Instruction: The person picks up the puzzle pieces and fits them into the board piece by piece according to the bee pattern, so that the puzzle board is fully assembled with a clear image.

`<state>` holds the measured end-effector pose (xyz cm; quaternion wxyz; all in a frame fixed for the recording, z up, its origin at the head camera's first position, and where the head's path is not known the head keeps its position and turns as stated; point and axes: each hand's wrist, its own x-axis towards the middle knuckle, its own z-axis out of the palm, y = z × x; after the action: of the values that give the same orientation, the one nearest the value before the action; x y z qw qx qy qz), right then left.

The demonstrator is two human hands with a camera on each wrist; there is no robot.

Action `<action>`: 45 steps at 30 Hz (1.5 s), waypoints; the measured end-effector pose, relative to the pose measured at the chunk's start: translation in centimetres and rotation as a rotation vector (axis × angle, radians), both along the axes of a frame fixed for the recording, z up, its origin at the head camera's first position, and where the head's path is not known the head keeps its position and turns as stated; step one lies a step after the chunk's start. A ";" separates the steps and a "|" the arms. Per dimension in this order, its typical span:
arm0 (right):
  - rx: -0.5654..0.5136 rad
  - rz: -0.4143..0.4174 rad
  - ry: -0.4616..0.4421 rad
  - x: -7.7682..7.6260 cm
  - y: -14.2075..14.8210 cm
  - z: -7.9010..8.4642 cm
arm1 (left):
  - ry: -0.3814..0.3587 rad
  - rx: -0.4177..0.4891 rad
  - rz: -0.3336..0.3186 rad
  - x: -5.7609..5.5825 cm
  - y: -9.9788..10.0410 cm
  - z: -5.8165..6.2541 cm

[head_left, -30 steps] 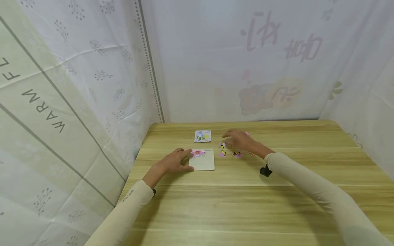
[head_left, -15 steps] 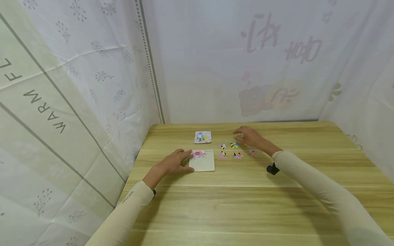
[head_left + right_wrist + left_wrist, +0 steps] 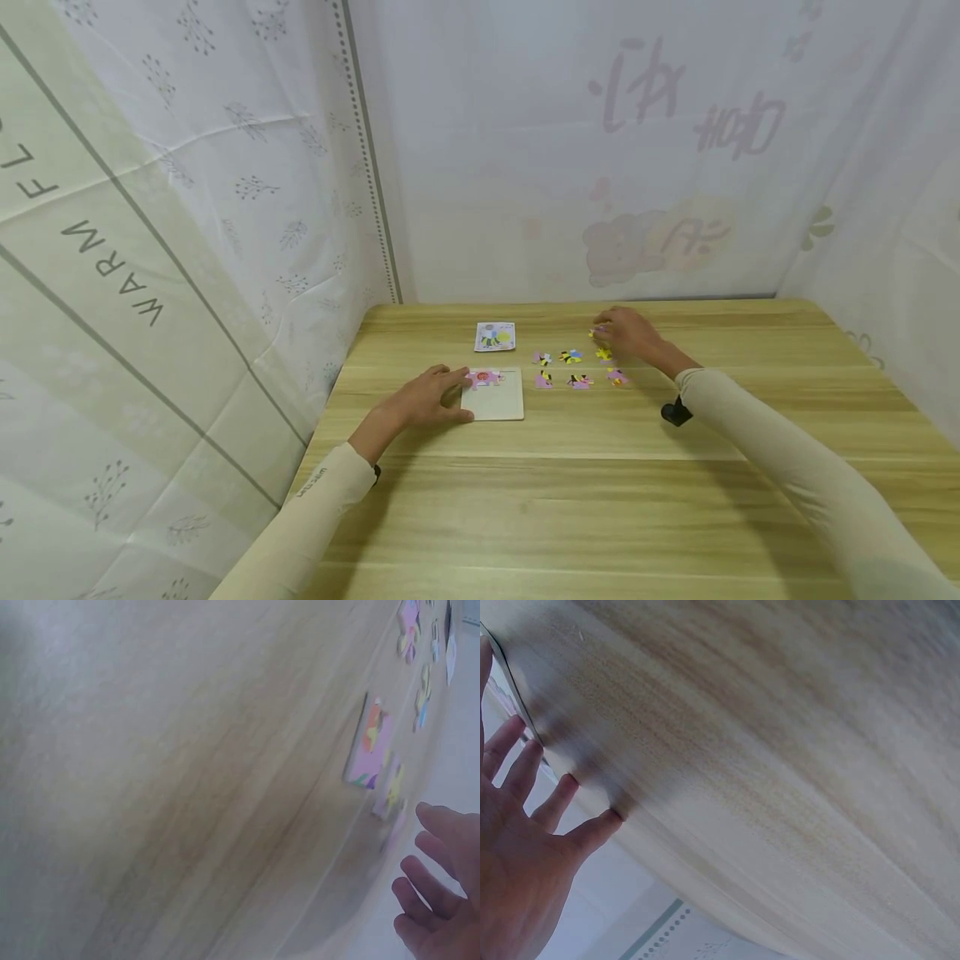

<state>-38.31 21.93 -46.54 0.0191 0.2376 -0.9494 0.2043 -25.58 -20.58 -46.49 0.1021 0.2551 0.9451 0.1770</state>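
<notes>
A pale square puzzle tray (image 3: 492,403) lies on the table, with joined pink puzzle pieces (image 3: 483,378) along its upper left. My left hand (image 3: 423,396) rests at its left edge, fingers spread; in the left wrist view those fingertips (image 3: 613,814) touch the tabletop beside the tray. At the far right of the loose pieces, my right hand (image 3: 632,335) hovers over a puzzle piece (image 3: 593,332), which shows at its fingertips. The right wrist view has loosely bent fingers (image 3: 417,900) just above the nearest pieces; contact cannot be made out.
Several loose puzzle pieces lie in rows right of the tray, among them a yellow and blue piece (image 3: 571,357) and a pink one (image 3: 617,377). A bee picture card (image 3: 495,337) lies behind the tray. Curtains (image 3: 525,167) surround the wooden table (image 3: 517,508).
My right hand has moved right across the back of the loose pieces, uncovering those it hid, and is now at the far right piece. The left hand stays at the tray.
</notes>
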 end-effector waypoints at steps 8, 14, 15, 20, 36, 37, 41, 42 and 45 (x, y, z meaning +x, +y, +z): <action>0.006 0.000 0.029 -0.2 0.2 -0.6 | -0.006 -0.008 -0.002 0.1 0.0 0.1; -0.030 0.019 -0.011 -0.6 -0.1 -1.0 | -0.006 -0.013 -0.002 0.1 0.0 0.2; -0.035 0.034 -0.011 -0.7 -0.2 -1.1 | -0.006 -0.011 -0.001 0.1 0.0 0.2; -0.031 0.104 0.007 -0.8 -0.4 -1.1 | -0.004 -0.006 -0.008 0.0 0.0 0.2; -0.087 0.222 0.071 -0.9 -1.0 -1.5 | -0.009 -0.013 0.003 -0.1 -0.1 0.1; -0.088 0.230 0.080 -0.8 -1.1 -1.6 | -0.008 -0.010 0.006 -0.1 -0.1 0.1; -0.093 0.245 0.084 -0.6 -1.7 -1.6 | -0.008 -0.020 0.012 0.0 -0.1 0.0; -0.095 0.247 0.080 -0.6 -1.8 -1.6 | -0.009 -0.024 0.013 0.0 -0.1 0.0; -0.124 0.260 0.064 -0.3 -2.3 -1.3 | -0.012 -0.019 0.012 0.1 -0.1 0.2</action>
<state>-38.64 19.59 -47.86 0.0376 0.3632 -0.8952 0.2556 -25.51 -20.66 -46.29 0.1091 0.2473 0.9476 0.1700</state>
